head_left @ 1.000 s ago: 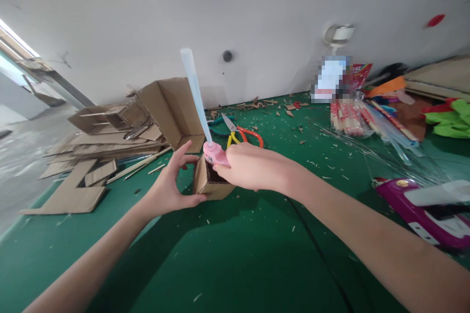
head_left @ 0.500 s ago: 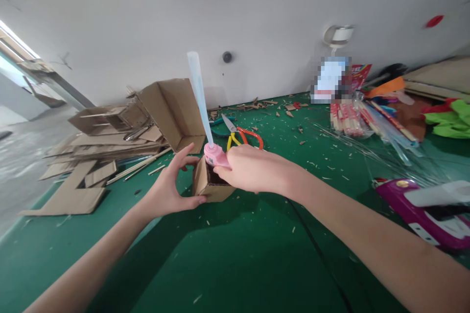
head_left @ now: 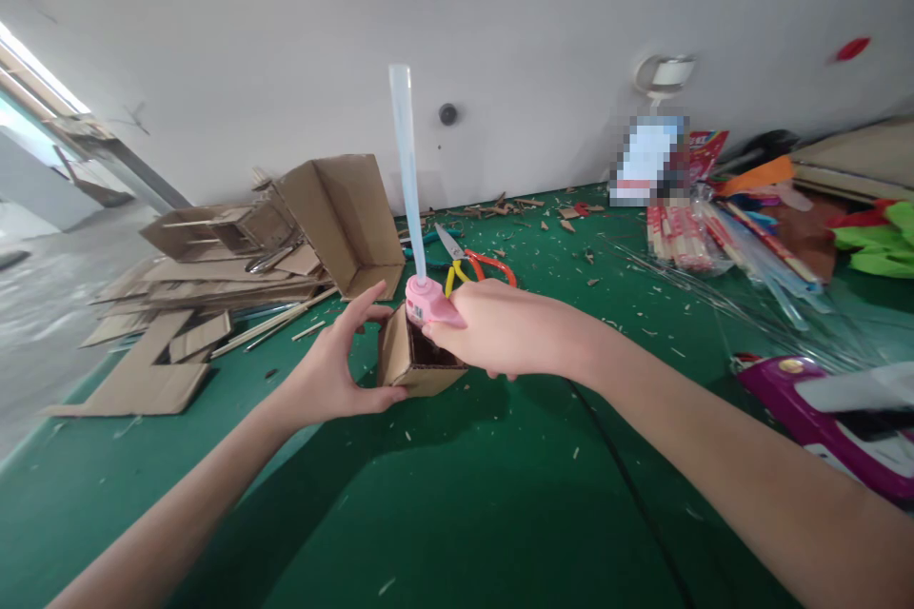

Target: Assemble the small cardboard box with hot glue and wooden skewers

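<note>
My right hand (head_left: 500, 328) is wrapped round a pink hot glue gun (head_left: 427, 302), with a long translucent glue stick (head_left: 406, 166) rising out of its back. The gun's front end is hidden inside or behind a small open cardboard box (head_left: 421, 381) on the green table. Around the left side of that box curves my left hand (head_left: 343, 362), its thumb against the near side and its fingers at the far side. Behind my right hand lie scissors (head_left: 453, 247) with orange handles and a tool with yellow handles (head_left: 455, 276).
Cardboard pieces (head_left: 129, 376), wooden sticks (head_left: 275, 319) and a folded cardboard form (head_left: 343, 224) lie to the left. A purple device (head_left: 792, 385), packaged sticks (head_left: 678, 233) and a propped phone (head_left: 646, 157) are at right. A black cord (head_left: 621, 466) crosses the table.
The glue gun has tipped, so its glue stick stands more upright. My right hand has shifted slightly right over the box. My left hand keeps its place at the box.
</note>
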`<act>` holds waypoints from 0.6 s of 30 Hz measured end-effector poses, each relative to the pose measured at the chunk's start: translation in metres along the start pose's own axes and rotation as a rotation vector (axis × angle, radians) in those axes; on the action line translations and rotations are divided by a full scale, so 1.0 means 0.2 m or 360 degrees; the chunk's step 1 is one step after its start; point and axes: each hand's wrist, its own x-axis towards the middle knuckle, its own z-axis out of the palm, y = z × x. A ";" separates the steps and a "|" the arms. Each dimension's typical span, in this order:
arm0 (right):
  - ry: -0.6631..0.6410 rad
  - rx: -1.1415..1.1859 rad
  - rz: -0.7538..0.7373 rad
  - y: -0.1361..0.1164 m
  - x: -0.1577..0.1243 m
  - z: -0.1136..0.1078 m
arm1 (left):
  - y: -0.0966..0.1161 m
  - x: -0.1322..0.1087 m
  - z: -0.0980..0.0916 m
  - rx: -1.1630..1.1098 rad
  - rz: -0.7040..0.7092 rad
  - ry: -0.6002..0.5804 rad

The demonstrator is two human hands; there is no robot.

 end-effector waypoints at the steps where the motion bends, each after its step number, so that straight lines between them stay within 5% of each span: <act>1: -0.0002 0.0008 -0.0018 0.01 0.00 -0.01 | 0.00 0.00 0.00 -0.0003 0.0000 0.0001; 18: -0.0202 0.0017 -0.0182 0.10 0.04 -0.08 | 0.00 0.00 -0.05 -0.0196 -0.0024 -0.0129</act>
